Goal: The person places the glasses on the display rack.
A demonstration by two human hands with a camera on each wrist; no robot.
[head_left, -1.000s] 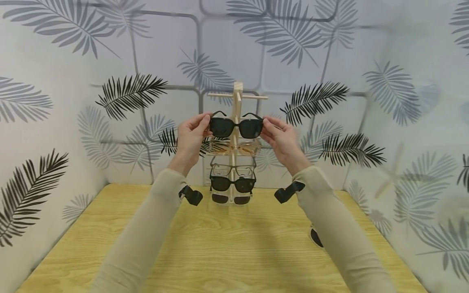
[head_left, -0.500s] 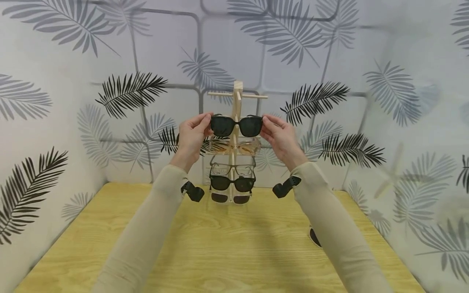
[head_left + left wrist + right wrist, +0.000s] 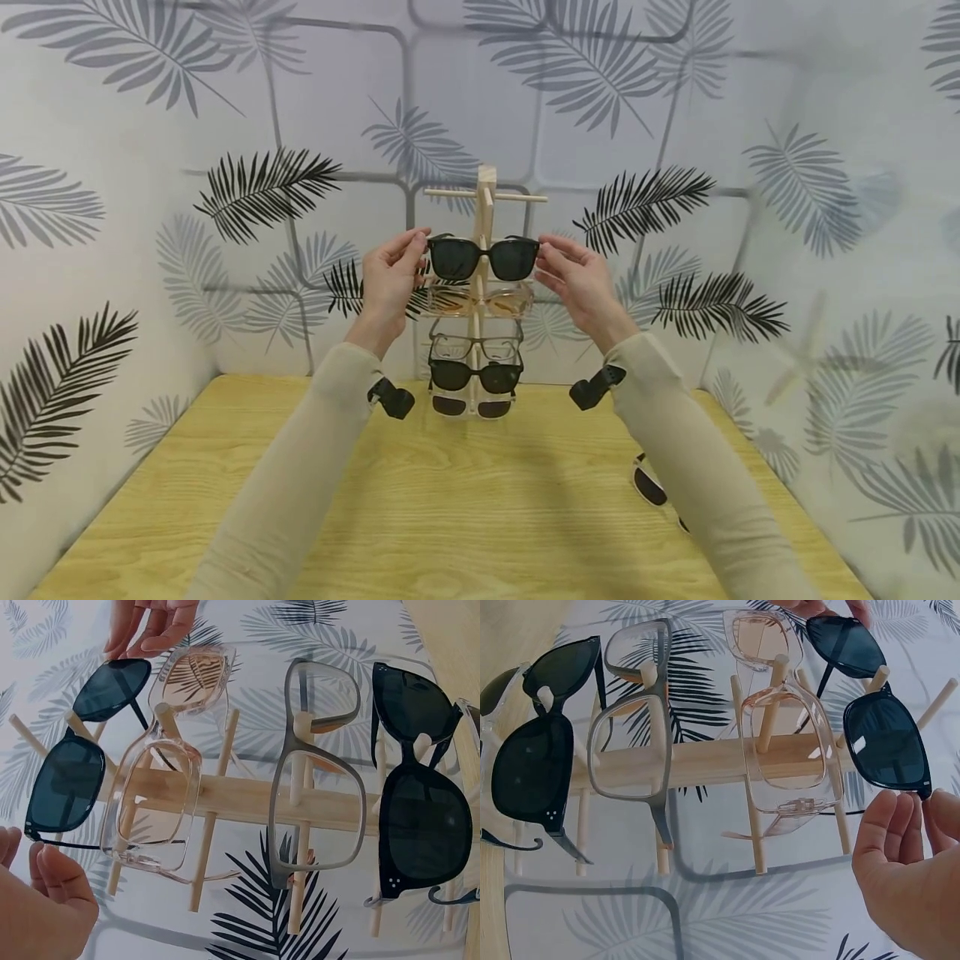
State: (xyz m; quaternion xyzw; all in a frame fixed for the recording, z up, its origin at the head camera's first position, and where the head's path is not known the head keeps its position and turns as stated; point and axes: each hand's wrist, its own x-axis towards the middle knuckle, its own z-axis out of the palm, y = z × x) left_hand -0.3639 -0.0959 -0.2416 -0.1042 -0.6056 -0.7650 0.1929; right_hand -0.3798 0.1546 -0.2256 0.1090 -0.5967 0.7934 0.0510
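Black sunglasses (image 3: pixel 512 260) sit across the upper part of a wooden eyewear stand (image 3: pixel 487 210), lenses facing me. At their left end the fingertips of my left hand (image 3: pixel 387 283) lightly pinch the frame corner, and in the left wrist view the thumb and fingers lie close around it. My right hand (image 3: pixel 583 287) pinches the opposite corner between thumb and fingers, as the right wrist view shows. Below hang clear peach-tinted glasses (image 3: pixel 754 796), grey-framed glasses (image 3: pixel 282 802), another pair of black sunglasses (image 3: pixel 499 379) and clear-framed dark-lensed sunglasses (image 3: pixel 450 406).
The stand's top pegs (image 3: pixel 521 198) stick out above the held sunglasses. A white-framed pair of sunglasses (image 3: pixel 649 487) lies on the wooden table (image 3: pixel 465 508), partly behind my right sleeve (image 3: pixel 697 467). A leaf-patterned backdrop (image 3: pixel 600 92) surrounds the table.
The held sunglasses have lowered slightly, and their temples show less. Both hands have shifted a little outward, showing more of the frame corners. More of the table sunglasses shows beside my right sleeve.
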